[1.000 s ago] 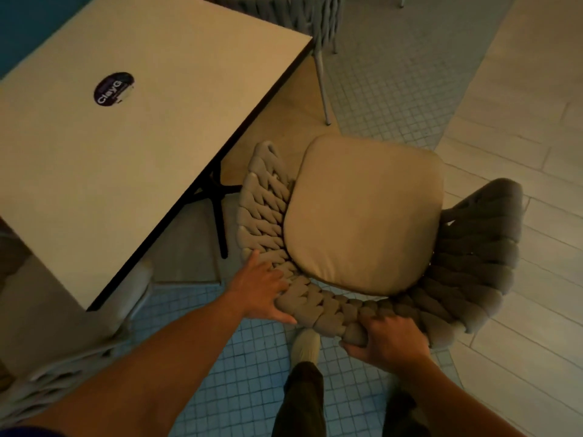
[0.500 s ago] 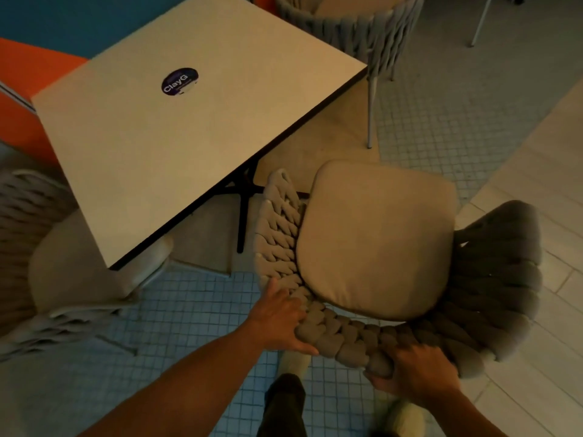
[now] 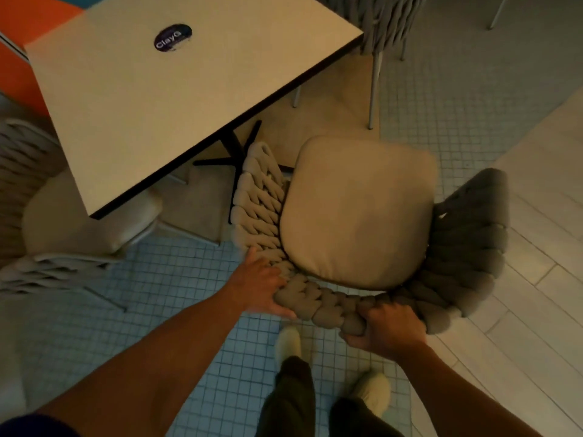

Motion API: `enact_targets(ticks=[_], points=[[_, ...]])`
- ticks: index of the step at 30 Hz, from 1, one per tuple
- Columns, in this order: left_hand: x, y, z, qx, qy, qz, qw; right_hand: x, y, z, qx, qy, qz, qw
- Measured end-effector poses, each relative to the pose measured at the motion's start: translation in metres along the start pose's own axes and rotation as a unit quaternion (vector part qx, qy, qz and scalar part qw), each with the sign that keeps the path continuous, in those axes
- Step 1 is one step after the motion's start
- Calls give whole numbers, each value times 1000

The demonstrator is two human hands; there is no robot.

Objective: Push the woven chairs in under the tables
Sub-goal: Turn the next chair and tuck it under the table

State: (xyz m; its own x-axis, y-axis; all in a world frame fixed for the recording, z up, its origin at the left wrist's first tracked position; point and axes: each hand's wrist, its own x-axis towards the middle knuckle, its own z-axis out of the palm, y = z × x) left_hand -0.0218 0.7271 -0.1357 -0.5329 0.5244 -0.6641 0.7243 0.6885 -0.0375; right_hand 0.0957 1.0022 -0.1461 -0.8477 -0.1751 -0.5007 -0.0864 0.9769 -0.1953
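Both hands grip the padded backrest of the woven chair, which stands just right of the table, its seat not yet under the top. The left hand wraps the rim's near-left curve; the right hand clenches the braid at the near edge. The thick weave looks soft and grippy over a stiff frame, probably light enough to slide; the loose-looking cushion is a poor hold.
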Motion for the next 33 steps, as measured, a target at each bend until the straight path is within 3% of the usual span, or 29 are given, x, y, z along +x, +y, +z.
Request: enact_targets(ticks=[15, 33], points=[[-11, 10, 11, -12, 5, -12, 1000, -3, 1, 6, -25, 21, -2, 999], [-29, 46, 26, -77, -14, -72, 994, -2, 25, 18, -17, 29, -89, 996]])
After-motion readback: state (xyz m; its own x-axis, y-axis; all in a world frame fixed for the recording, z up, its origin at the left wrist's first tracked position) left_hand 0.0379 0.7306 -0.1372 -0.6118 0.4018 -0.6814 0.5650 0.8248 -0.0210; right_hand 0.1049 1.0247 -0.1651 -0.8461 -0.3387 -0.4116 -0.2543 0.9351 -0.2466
